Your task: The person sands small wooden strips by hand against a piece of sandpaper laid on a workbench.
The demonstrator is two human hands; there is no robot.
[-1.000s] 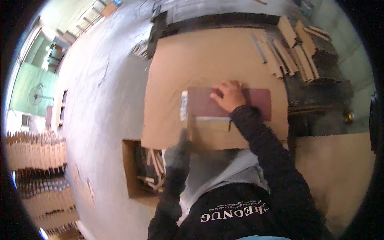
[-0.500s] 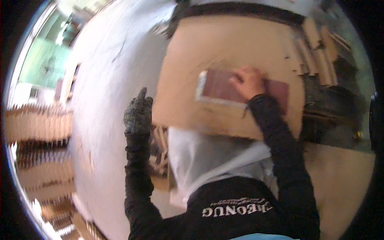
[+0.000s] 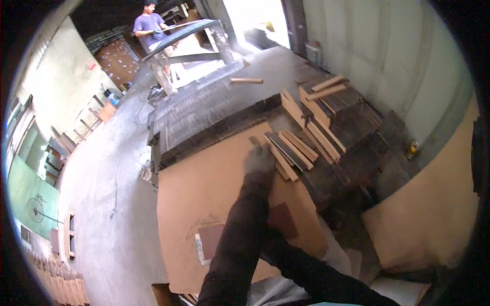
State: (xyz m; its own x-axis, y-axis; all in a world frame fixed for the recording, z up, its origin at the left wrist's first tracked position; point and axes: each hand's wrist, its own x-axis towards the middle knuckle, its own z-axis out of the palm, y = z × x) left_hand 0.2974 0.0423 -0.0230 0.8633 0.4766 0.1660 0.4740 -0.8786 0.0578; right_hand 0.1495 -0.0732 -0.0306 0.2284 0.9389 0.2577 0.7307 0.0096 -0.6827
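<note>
My left hand [image 3: 258,159], in a dark glove and blurred, reaches forward to the near ends of several wooden strips [image 3: 282,159]. Whether its fingers grip a strip cannot be made out. Beneath my arms lies a dark red, flat rectangular piece [image 3: 283,220] with a pale left edge, resting on a tan board [image 3: 189,191]. My left forearm crosses over its middle. From the lower right my right forearm comes in, and its hand is hidden behind the left arm, close to the red piece.
More wooden strips [image 3: 326,86] lie on a dark bench [image 3: 357,120] ahead right. A large tan panel [image 3: 423,204] leans at the right. Far off, a person [image 3: 148,25] stands at a frame-like table [image 3: 191,38]. Grey floor [image 3: 112,178] stretches along the left.
My left hand has gone from beside the board to the wooden strips. My right hand, seen before on the red piece, is now hidden. The view has tilted up toward the room.
</note>
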